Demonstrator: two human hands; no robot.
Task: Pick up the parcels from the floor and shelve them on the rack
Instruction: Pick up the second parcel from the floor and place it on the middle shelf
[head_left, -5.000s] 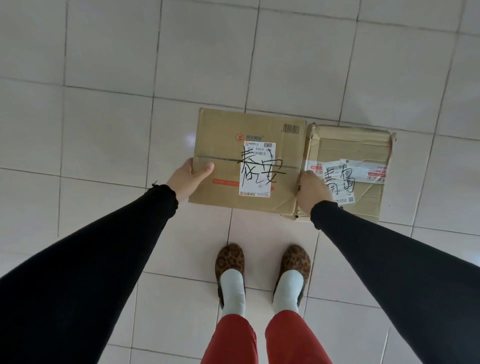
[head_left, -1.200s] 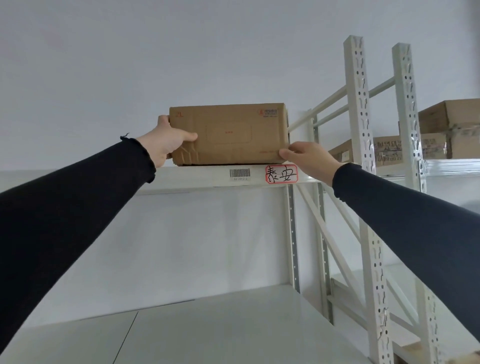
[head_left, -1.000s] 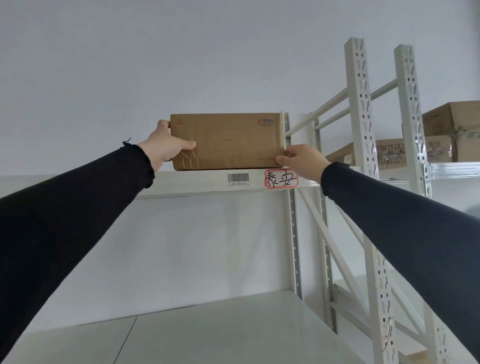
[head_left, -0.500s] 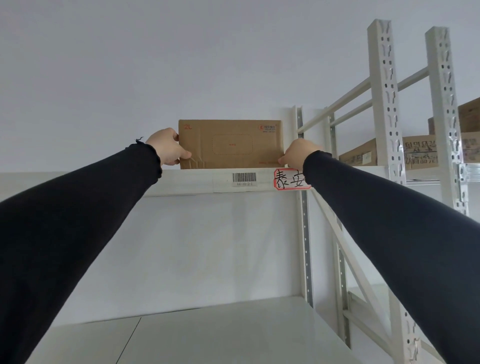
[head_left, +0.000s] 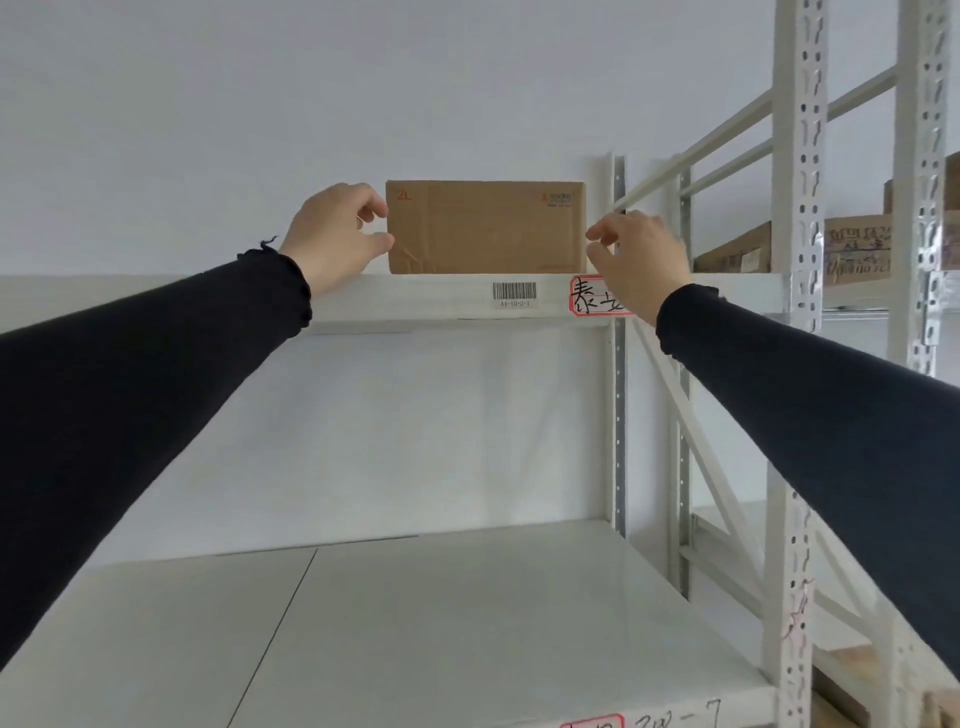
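We find one parcel (head_left: 485, 227) seated on the rack's upper shelf (head_left: 426, 301). Our left hand (head_left: 337, 236) touches its edge, fingers loose; right hand (head_left: 641, 257) open, just clear. Remaining floor parcels are out of view.

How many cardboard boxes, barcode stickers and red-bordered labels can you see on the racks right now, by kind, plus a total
Cardboard boxes: 3, the parcel on the upper shelf and two partly hidden boxes on the right-hand rack
Barcode stickers: 1
Red-bordered labels: 2, one beside the barcode, one cut off at the bottom edge
Total: 6
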